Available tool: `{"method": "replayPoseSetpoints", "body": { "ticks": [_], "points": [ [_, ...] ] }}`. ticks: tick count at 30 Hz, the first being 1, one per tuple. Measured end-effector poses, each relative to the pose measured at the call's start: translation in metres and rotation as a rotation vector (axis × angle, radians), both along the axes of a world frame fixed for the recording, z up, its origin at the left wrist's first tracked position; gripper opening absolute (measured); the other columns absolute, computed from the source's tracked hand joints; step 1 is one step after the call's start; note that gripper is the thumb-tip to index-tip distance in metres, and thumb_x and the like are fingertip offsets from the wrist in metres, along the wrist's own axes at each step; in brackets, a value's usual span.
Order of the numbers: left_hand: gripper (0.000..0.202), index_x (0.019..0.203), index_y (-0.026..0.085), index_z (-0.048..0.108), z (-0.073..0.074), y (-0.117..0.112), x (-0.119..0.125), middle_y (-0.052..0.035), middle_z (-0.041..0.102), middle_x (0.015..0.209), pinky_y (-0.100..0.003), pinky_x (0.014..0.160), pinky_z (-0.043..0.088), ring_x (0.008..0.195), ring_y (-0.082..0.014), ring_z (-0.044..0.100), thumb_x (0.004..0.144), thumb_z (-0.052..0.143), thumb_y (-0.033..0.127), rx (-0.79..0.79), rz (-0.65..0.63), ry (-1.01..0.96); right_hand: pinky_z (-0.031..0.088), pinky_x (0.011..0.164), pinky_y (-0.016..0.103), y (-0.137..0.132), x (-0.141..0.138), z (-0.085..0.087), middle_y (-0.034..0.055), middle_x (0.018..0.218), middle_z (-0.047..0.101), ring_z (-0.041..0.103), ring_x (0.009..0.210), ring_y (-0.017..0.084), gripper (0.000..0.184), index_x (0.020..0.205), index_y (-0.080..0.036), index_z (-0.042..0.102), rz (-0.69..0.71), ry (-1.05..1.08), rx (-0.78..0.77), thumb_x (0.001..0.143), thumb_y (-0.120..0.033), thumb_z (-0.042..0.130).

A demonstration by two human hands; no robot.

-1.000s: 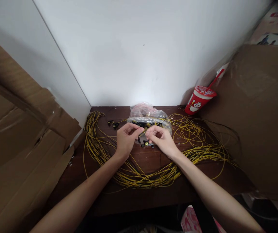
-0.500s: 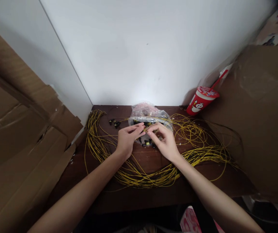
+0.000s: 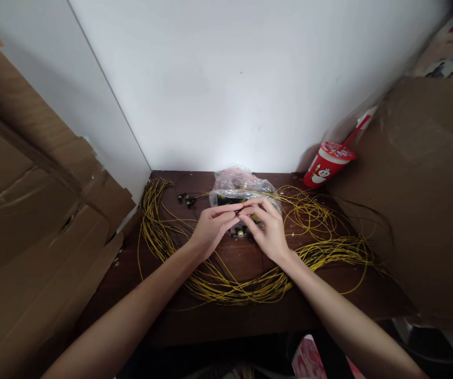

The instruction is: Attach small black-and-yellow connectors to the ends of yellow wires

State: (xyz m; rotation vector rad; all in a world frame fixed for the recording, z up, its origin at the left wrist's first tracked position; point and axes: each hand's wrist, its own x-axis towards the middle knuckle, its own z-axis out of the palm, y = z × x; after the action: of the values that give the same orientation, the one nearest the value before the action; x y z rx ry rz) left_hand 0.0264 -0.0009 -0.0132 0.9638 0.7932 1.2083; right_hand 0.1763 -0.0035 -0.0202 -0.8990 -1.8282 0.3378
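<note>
The left hand [image 3: 212, 230] and the right hand [image 3: 269, 230] meet above the desk [image 3: 246, 260], and the fingertips of both are closed in a pinch. Between them is a small dark piece [image 3: 239, 211]; it is too small and too covered for me to tell its kind. Just behind the hands lies a clear plastic bag [image 3: 232, 181] with black and yellow parts inside, and a few black and yellow connectors [image 3: 241, 232] lie below the fingers. A bundle of yellow and black wires [image 3: 232, 296] curves around the near side, passing under both forearms. More wires lie in loose loops [image 3: 313, 210] on the right, near a red cup [image 3: 323, 169], which has a red straw.
</note>
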Motion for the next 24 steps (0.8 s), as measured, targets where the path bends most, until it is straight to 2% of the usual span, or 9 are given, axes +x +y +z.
{"method": "replayPoseSetpoints", "body": {
  "ticks": [4, 8, 14, 17, 20, 24],
  "points": [
    [0.038, 0.109, 0.016, 0.069, -0.002, -0.001, -0.001, -0.0087, 0.069, 0.115, -0.041, 0.099, 0.05, 0.108, -0.023, 0.064, 0.071, 0.068, 0.015, 0.266, 0.03, 0.253, 0.048, 0.083, 0.036, 0.004, 0.002, -0.001, 0.0045, 0.094, 0.062, 0.059, 0.091, 0.018, 0.007, 0.081, -0.021, 0.067, -0.033, 0.109, -0.085, 0.085, -0.021, 0.061],
    [0.039, 0.115, 0.014, 0.063, -0.008, -0.003, 0.001, -0.0102, 0.068, 0.116, -0.037, 0.093, 0.055, 0.106, -0.0221, 0.065, 0.076, 0.064, 0.017, 0.387, 0.087, 0.383, 0.049, 0.08, 0.033, 0.006, 0.003, -0.002, 0.0036, 0.09, 0.063, 0.06, 0.089, 0.017, 0.005, 0.079, -0.021, 0.068, -0.01, 0.181, -0.131, 0.083, -0.021, 0.064],
    [0.053, 0.129, 0.017, 0.05, -0.011, -0.001, 0.0, -0.0104, 0.07, 0.11, -0.037, 0.089, 0.058, 0.102, -0.0233, 0.067, 0.077, 0.061, 0.013, 0.383, 0.055, 0.361, 0.05, 0.076, 0.032, 0.004, 0.001, -0.002, 0.0035, 0.089, 0.063, 0.061, 0.084, 0.016, 0.007, 0.08, -0.021, 0.067, -0.006, 0.125, -0.095, 0.084, -0.018, 0.062],
    [0.066, 0.139, 0.023, 0.037, -0.011, -0.001, 0.0, -0.0118, 0.066, 0.118, -0.038, 0.088, 0.059, 0.103, -0.0246, 0.066, 0.078, 0.059, 0.011, 0.37, 0.032, 0.29, 0.05, 0.076, 0.033, 0.002, 0.001, 0.0, 0.004, 0.089, 0.062, 0.061, 0.084, 0.016, 0.008, 0.085, -0.021, 0.067, -0.03, 0.045, -0.022, 0.086, -0.018, 0.059],
    [0.076, 0.143, 0.03, 0.027, -0.01, -0.002, 0.0, -0.0119, 0.06, 0.127, -0.041, 0.084, 0.061, 0.095, -0.0237, 0.069, 0.077, 0.059, 0.009, 0.345, -0.006, 0.218, 0.05, 0.076, 0.032, 0.0, 0.002, 0.001, 0.0051, 0.088, 0.064, 0.061, 0.084, 0.017, 0.011, 0.088, -0.02, 0.066, 0.01, -0.025, 0.038, 0.088, -0.017, 0.056],
    [0.075, 0.141, 0.032, 0.03, -0.01, -0.002, 0.0, -0.0119, 0.055, 0.133, -0.041, 0.08, 0.062, 0.089, -0.0215, 0.07, 0.076, 0.06, 0.009, 0.345, -0.018, 0.22, 0.05, 0.076, 0.032, 0.0, 0.004, 0.002, 0.0057, 0.087, 0.066, 0.062, 0.084, 0.017, 0.012, 0.087, -0.019, 0.067, 0.036, -0.026, 0.027, 0.089, -0.018, 0.055]
  ]
}}
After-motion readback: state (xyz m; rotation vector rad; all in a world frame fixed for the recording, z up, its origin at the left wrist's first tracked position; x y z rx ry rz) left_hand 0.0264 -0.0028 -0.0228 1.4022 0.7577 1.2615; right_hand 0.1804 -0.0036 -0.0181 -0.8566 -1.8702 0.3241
